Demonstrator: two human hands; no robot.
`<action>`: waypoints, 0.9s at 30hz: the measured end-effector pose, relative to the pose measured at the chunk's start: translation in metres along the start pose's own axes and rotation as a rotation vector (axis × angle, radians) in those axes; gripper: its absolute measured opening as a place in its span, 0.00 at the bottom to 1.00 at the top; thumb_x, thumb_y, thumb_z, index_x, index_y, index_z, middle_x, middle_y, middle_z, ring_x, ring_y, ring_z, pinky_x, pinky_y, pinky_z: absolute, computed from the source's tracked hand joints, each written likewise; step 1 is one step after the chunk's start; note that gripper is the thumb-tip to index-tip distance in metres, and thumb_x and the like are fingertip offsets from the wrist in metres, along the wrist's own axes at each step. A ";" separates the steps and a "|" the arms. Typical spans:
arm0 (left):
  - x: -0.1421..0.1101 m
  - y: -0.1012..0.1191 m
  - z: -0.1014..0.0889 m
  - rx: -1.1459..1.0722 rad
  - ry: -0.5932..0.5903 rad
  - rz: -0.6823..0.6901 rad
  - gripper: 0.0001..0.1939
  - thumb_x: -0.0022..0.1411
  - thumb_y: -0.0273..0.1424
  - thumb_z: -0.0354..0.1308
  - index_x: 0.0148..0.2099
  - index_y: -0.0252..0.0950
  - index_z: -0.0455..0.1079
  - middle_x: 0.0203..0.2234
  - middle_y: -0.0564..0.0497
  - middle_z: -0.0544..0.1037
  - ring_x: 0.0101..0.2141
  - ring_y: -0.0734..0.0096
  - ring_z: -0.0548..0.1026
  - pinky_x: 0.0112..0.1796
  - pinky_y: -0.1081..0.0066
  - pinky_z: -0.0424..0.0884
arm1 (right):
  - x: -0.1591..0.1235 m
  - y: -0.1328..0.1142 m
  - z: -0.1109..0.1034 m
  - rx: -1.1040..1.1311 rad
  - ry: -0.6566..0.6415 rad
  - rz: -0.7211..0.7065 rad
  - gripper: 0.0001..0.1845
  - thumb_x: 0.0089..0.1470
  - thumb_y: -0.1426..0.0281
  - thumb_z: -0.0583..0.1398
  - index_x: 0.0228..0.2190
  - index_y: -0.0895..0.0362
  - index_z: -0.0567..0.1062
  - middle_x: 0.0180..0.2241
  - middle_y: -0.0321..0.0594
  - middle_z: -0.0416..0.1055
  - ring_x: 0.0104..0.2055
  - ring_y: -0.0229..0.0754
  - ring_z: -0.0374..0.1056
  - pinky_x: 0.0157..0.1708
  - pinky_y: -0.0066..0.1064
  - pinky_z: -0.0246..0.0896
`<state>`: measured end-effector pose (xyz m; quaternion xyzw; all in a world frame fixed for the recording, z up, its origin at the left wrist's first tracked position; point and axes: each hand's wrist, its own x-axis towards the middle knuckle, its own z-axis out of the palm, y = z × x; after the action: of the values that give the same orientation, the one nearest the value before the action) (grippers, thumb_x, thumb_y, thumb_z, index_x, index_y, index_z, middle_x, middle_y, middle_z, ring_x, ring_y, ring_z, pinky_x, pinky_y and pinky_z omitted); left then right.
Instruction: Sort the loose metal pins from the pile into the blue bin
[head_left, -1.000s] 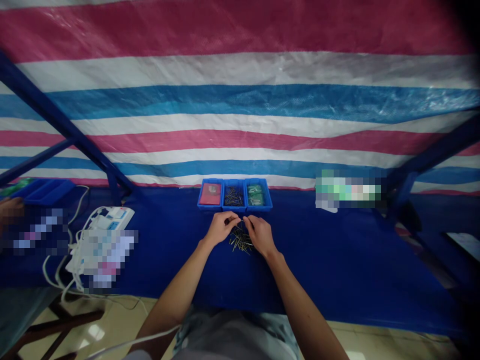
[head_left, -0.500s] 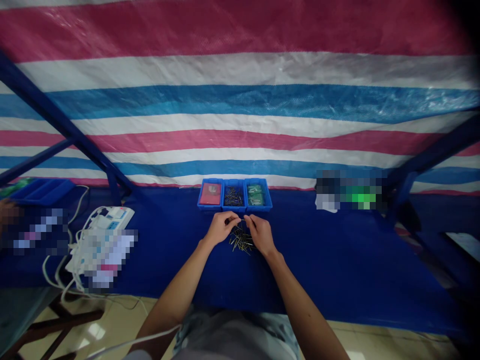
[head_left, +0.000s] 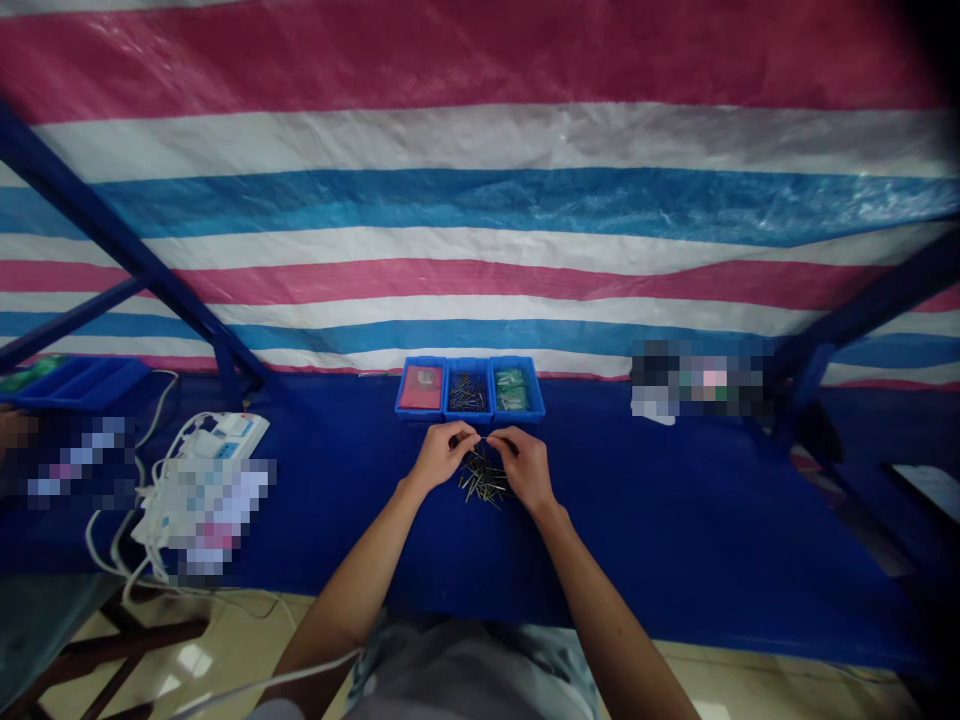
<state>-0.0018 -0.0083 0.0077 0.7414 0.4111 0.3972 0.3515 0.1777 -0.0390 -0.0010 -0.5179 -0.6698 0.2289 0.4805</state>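
Note:
Between my hands is a thin, small metal piece [head_left: 483,439], too small to name exactly. The fingertips of my left hand [head_left: 439,457] are closed in a pinch on its left end. My right hand [head_left: 527,468] pinches the other end with thumb and forefinger. Directly below the fingers a loose pile of thin metal pins or screws [head_left: 484,487] lies on the blue tabletop [head_left: 637,530]. Just beyond my hands stand three joined blue bins: the left bin [head_left: 418,415] holds a red item, the middle bin [head_left: 469,417] dark metal pieces, the right bin [head_left: 519,416] green packets.
To the left lie a white power strip [head_left: 244,432] and tangled white cables [head_left: 154,530]. A blue divided tray [head_left: 90,385] and another person's hand [head_left: 13,428] are at the far left. Blurred-out items [head_left: 697,380] sit back right. A striped sheet [head_left: 480,280] hangs behind.
My right hand's fingers have shifted slightly and come closer to the left fingertips on the small piece. My left hand is almost still. The bins and pile are unchanged.

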 end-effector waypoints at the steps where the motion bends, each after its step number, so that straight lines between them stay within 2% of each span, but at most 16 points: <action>1: 0.000 0.000 0.000 -0.001 0.001 0.001 0.12 0.66 0.34 0.58 0.33 0.33 0.74 0.24 0.52 0.77 0.25 0.74 0.71 0.29 0.75 0.63 | 0.000 -0.001 0.000 0.007 0.000 0.003 0.11 0.62 0.65 0.58 0.34 0.54 0.79 0.31 0.40 0.77 0.31 0.44 0.71 0.34 0.33 0.65; 9: 0.000 0.000 0.000 0.016 -0.019 -0.001 0.14 0.67 0.38 0.56 0.35 0.33 0.75 0.24 0.52 0.77 0.25 0.73 0.71 0.28 0.75 0.62 | -0.001 0.001 -0.001 0.077 -0.005 0.020 0.10 0.61 0.66 0.57 0.38 0.54 0.80 0.31 0.39 0.77 0.25 0.40 0.69 0.31 0.32 0.66; 12: 0.000 -0.001 0.001 0.059 -0.065 0.015 0.14 0.68 0.39 0.55 0.37 0.33 0.76 0.25 0.51 0.77 0.25 0.72 0.71 0.28 0.75 0.61 | -0.002 0.002 0.000 0.076 -0.035 -0.007 0.10 0.61 0.67 0.57 0.37 0.53 0.80 0.35 0.40 0.78 0.28 0.41 0.71 0.32 0.33 0.68; 17: 0.001 0.000 0.001 0.083 -0.094 0.042 0.13 0.68 0.35 0.55 0.36 0.34 0.76 0.27 0.51 0.79 0.27 0.72 0.72 0.30 0.74 0.63 | -0.002 0.000 0.001 0.039 -0.053 -0.082 0.10 0.63 0.68 0.57 0.37 0.52 0.79 0.37 0.40 0.78 0.39 0.44 0.74 0.41 0.34 0.68; 27: 0.002 -0.001 0.001 0.088 -0.080 0.057 0.13 0.68 0.34 0.55 0.34 0.34 0.76 0.27 0.50 0.79 0.30 0.69 0.75 0.35 0.72 0.67 | -0.002 -0.004 0.001 -0.107 -0.086 -0.102 0.12 0.66 0.69 0.54 0.36 0.52 0.76 0.33 0.39 0.75 0.35 0.42 0.71 0.37 0.31 0.63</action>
<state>-0.0003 -0.0068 0.0067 0.7827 0.3924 0.3588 0.3234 0.1752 -0.0426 0.0011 -0.4978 -0.7266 0.1900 0.4338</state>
